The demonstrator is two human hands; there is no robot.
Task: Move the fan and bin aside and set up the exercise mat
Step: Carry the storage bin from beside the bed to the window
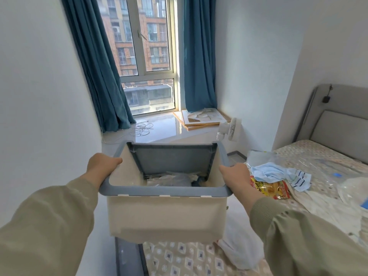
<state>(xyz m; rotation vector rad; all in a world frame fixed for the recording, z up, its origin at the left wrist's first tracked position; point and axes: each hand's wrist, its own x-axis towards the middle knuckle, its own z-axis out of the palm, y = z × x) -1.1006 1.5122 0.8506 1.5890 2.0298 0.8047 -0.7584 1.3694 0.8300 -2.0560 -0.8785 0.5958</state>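
I have the bin (166,216) lifted in front of me, above the near corner of the bed (322,156). My left grip (102,166) curls over the grey rim on the bin's left side, and my right grip (235,176) is closed round the rim on the right. Crumpled clear plastic lies inside. The fan (232,128) stands by the right wall beyond the bin, well apart from it.

Matt plastic bin (167,216), glossy floor (159,128)
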